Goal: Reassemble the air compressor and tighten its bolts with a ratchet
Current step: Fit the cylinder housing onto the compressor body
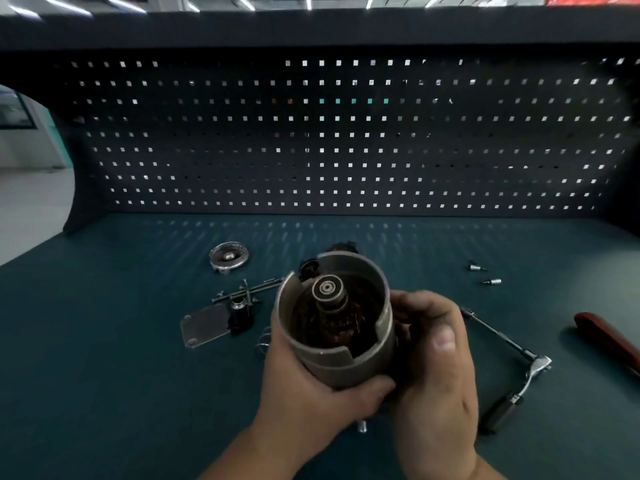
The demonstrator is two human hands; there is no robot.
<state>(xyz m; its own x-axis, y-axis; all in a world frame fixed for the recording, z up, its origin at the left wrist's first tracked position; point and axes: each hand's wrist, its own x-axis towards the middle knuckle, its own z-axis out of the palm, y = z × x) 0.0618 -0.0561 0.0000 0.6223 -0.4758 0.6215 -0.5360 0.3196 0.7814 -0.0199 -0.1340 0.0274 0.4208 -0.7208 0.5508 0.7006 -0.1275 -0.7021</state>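
I held the compressor housing (346,362) over the counter (104,341).
Fingers (403,306) of left hand (304,386) and right hand (436,368) clasped it; a tilt, I judged, could spill the rotor (327,289).

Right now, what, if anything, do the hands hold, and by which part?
Both hold the motor housing by its outer wall: left hand round the lower left side, right hand on the right side.

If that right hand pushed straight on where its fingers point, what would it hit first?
The grey motor housing: the right hand grips it, so nothing seems to lie between.
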